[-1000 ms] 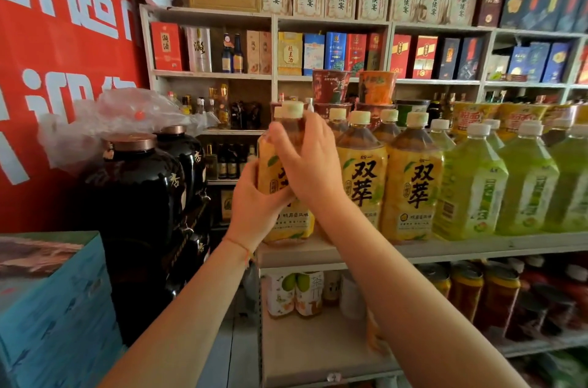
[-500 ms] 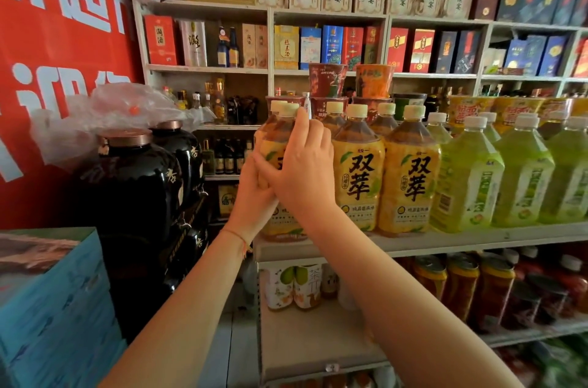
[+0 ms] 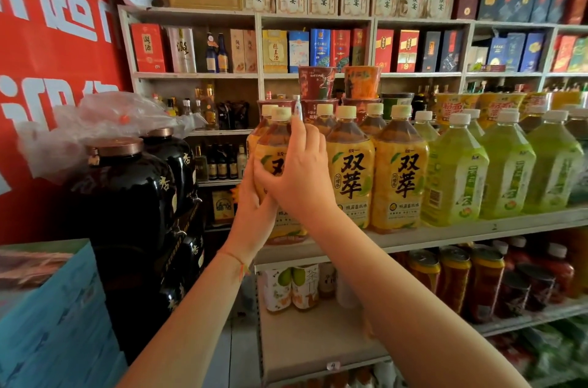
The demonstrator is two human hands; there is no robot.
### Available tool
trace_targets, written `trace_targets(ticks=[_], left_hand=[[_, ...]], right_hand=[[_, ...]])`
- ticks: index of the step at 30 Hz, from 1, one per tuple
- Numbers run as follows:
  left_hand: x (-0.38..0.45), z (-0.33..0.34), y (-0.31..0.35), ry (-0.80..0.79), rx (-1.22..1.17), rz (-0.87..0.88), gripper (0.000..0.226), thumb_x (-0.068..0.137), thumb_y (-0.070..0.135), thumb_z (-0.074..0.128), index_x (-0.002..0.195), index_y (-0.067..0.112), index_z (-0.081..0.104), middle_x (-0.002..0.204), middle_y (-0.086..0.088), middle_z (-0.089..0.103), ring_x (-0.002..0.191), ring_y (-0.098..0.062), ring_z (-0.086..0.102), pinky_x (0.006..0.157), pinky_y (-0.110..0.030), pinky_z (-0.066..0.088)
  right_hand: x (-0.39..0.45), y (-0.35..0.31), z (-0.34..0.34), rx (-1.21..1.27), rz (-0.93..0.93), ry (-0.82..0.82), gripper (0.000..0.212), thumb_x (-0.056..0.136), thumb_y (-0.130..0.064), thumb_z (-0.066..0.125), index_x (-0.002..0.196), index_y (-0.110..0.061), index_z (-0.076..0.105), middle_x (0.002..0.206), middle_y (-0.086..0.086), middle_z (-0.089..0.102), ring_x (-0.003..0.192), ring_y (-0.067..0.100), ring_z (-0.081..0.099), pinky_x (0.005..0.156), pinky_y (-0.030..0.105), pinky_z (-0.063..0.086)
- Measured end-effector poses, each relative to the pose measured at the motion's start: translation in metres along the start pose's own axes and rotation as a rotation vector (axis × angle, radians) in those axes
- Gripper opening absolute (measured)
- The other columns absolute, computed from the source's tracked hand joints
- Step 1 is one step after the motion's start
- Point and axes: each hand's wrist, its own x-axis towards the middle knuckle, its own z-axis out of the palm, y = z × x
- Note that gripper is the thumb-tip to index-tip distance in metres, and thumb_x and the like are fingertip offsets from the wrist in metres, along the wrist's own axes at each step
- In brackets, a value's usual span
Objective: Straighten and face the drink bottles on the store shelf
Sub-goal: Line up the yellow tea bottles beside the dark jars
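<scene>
A red banner (image 3: 47,37) and dark ceramic jars (image 3: 127,193) are seen at nine o'clock. Just right of them, at the left end of the store shelf (image 3: 445,233), a yellow-labelled drink bottle (image 3: 276,149) is gripped by both hands: the left hand (image 3: 253,215) is wrapped round its lower left side, while the right hand (image 3: 299,174) is curled over its front, fingers reaching toward the neck. The bottle is stood upright, its label largely covered. Toward three o'clock, two matching yellow bottles (image 3: 375,171) are shown label-forward, followed by green drink bottles (image 3: 509,165). Boxed goods (image 3: 318,50) are stacked at twelve o'clock.
</scene>
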Motion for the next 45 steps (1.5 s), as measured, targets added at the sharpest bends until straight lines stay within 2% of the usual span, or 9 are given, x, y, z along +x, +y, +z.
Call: trace_targets(ticks=[6, 11, 15, 19, 24, 29, 38, 42, 45], left_hand=[[0.0, 0.001, 0.006, 0.097, 0.148, 0.02, 0.078, 0.087, 0.06, 0.067, 0.154, 0.039, 0.031, 0.153, 0.006, 0.043, 0.143, -0.015, 0.041, 0.113, -0.053, 0.042], [-0.011, 0.04, 0.036, 0.4, 0.631, 0.301, 0.081, 0.093, 0.034, 0.068, 0.158, 0.013, 0.023, 0.165, -0.013, 0.021, 0.155, -0.026, 0.016, 0.122, -0.055, 0.023], [-0.001, 0.083, 0.046, 0.377, 1.042, 0.559, 0.07, 0.091, 0.028, 0.064, 0.153, 0.01, 0.037, 0.163, -0.018, 0.026, 0.154, -0.034, 0.017, 0.124, -0.054, 0.014], [0.008, 0.132, 0.041, 0.266, 1.249, 0.6, 0.057, 0.095, 0.032, 0.055, 0.15, 0.022, 0.046, 0.163, -0.02, 0.026, 0.153, -0.038, 0.019, 0.124, -0.056, 0.01], [0.023, 0.162, 0.038, 0.324, 1.299, 0.486, 0.049, 0.103, 0.037, 0.036, 0.144, 0.021, 0.055, 0.161, -0.029, 0.023, 0.151, -0.044, 0.021, 0.125, -0.052, 0.008], [0.03, 0.167, 0.036, 0.402, 1.345, 0.427, 0.057, 0.105, 0.05, 0.027, 0.133, 0.015, 0.062, 0.159, -0.033, 0.023, 0.149, -0.045, 0.024, 0.124, -0.05, 0.008], [0.037, 0.159, 0.041, 0.444, 1.392, 0.42, 0.055, 0.106, 0.05, 0.024, 0.107, 0.008, 0.06, 0.153, -0.039, 0.03, 0.147, -0.046, 0.027, 0.124, -0.047, 0.007], [0.036, 0.159, 0.039, 0.469, 1.383, 0.436, 0.053, 0.106, 0.05, 0.026, 0.105, 0.007, 0.058, 0.151, -0.039, 0.031, 0.14, -0.05, 0.036, 0.117, -0.056, 0.026], [0.037, 0.16, 0.036, 0.483, 1.38, 0.456, 0.054, 0.105, 0.052, 0.025, 0.104, 0.008, 0.056, 0.151, -0.038, 0.032, 0.137, -0.051, 0.038, 0.114, -0.057, 0.029]], right_hand=[[-0.003, 0.011, -0.012, 0.058, -0.056, -0.058, 0.076, 0.094, -0.048, 0.058, 0.148, 0.001, 0.035, 0.143, 0.018, 0.044, 0.134, 0.031, 0.038, 0.112, 0.042, 0.037], [0.001, 0.052, -0.038, 0.181, -0.079, 0.22, 0.051, 0.096, -0.03, 0.053, 0.137, 0.001, 0.048, 0.142, 0.018, 0.046, 0.138, 0.031, 0.037, 0.115, 0.048, 0.034], [0.011, 0.105, -0.061, 0.218, 0.106, 0.302, 0.053, 0.099, -0.031, 0.045, 0.141, 0.001, 0.042, 0.147, 0.02, 0.04, 0.14, 0.033, 0.035, 0.114, 0.048, 0.033], [0.006, 0.154, -0.084, 0.389, 0.376, 0.077, 0.058, 0.104, -0.045, 0.028, 0.147, -0.008, 0.039, 0.15, 0.01, 0.043, 0.138, 0.022, 0.038, 0.115, 0.036, 0.032], [-0.009, 0.169, -0.1, 0.762, 0.616, -0.041, 0.051, 0.106, -0.05, 0.026, 0.137, -0.021, 0.055, 0.123, -0.005, 0.064, 0.112, 0.01, 0.059, 0.094, 0.03, 0.044], [-0.014, 0.178, -0.093, 0.818, 0.692, -0.123, 0.061, 0.099, -0.065, 0.024, 0.142, -0.031, 0.05, 0.139, -0.006, 0.058, 0.128, 0.015, 0.051, 0.111, 0.041, 0.039], [-0.025, 0.169, -0.089, 0.83, 0.689, -0.174, 0.066, 0.099, -0.066, 0.027, 0.156, -0.034, 0.025, 0.155, -0.004, 0.041, 0.14, 0.02, 0.039, 0.107, 0.033, 0.031], [-0.024, 0.175, -0.086, 0.916, 0.78, -0.2, 0.063, 0.098, -0.067, 0.023, 0.146, -0.032, 0.045, 0.139, -0.004, 0.056, 0.129, 0.019, 0.05, 0.105, 0.034, 0.038], [-0.018, 0.18, -0.079, 0.914, 0.97, -0.246, 0.09, 0.078, -0.089, 0.018, 0.142, -0.035, 0.051, 0.141, -0.002, 0.056, 0.13, 0.023, 0.05, 0.113, 0.048, 0.037]])
